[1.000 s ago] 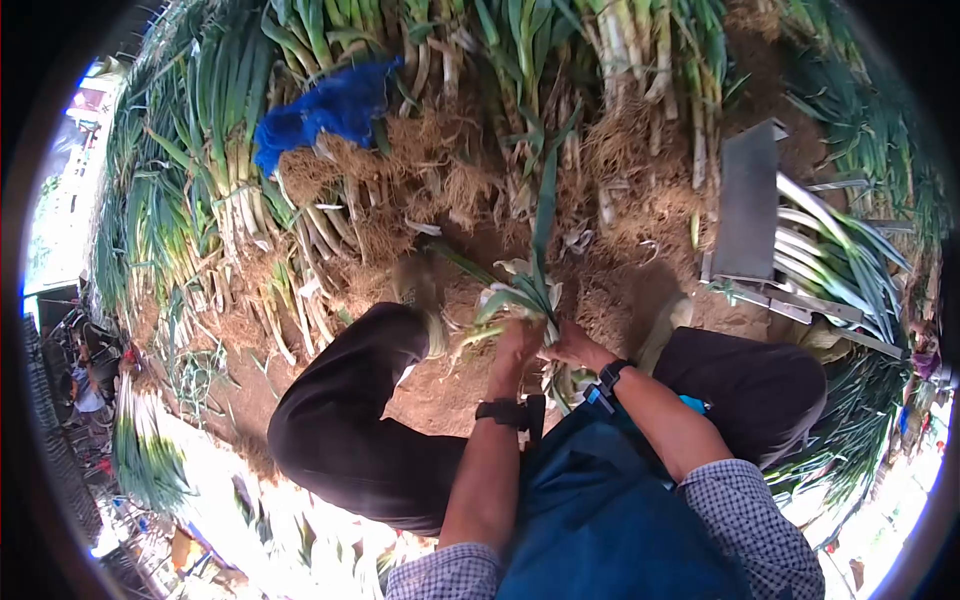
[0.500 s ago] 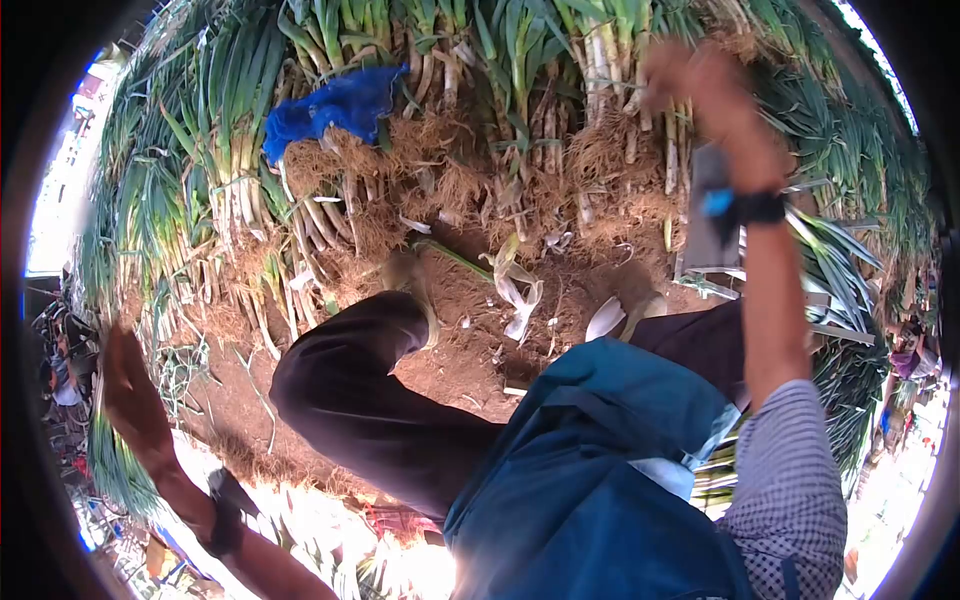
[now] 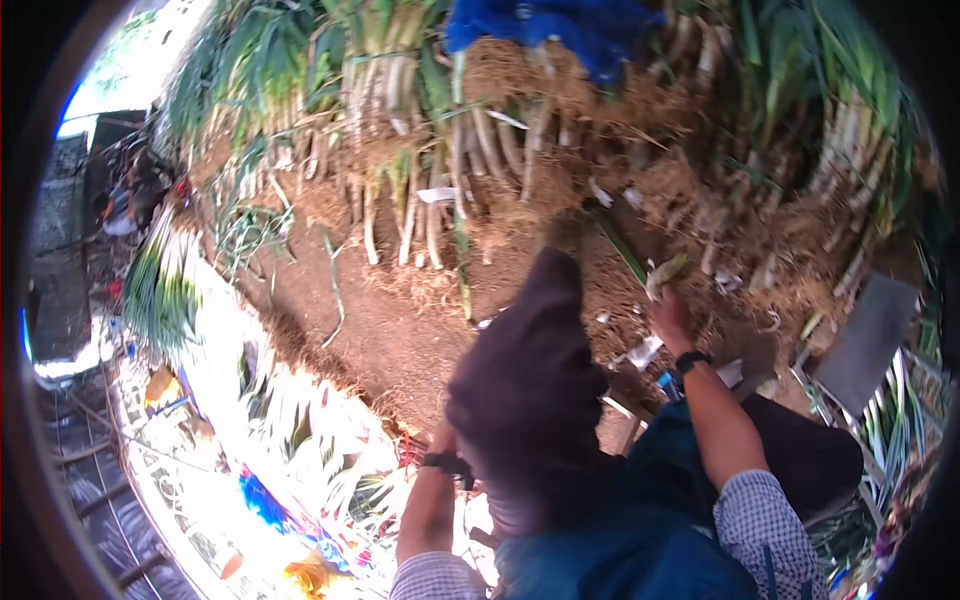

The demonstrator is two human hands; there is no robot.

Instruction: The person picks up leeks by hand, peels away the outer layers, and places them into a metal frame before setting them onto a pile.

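My right hand (image 3: pixel 672 318) is low over the soil in front of my knees, its fingers closed around the lower end of a pale, withered leek leaf (image 3: pixel 667 272). A long green leek leaf (image 3: pixel 622 250) lies on the ground just beyond it. My left hand (image 3: pixel 442 438) is beside my bent left knee, which hides most of its fingers. Past my feet, bundled leeks (image 3: pixel 390 90) stand with white shafts and tangled brown roots facing me. Several loose leeks (image 3: pixel 408 215) lean out at their base.
A blue mesh cloth (image 3: pixel 560 25) lies over the leeks at the top. A flat grey board (image 3: pixel 868 342) rests at the right. More leeks (image 3: pixel 165 285) stand at the left, near strongly sunlit ground. White scraps (image 3: pixel 645 350) litter the brown soil (image 3: pixel 375 320).
My right hand has come down from the upright leeks to the withered leaf on the ground. My left hand has moved in beside my knee. The view has swung left.
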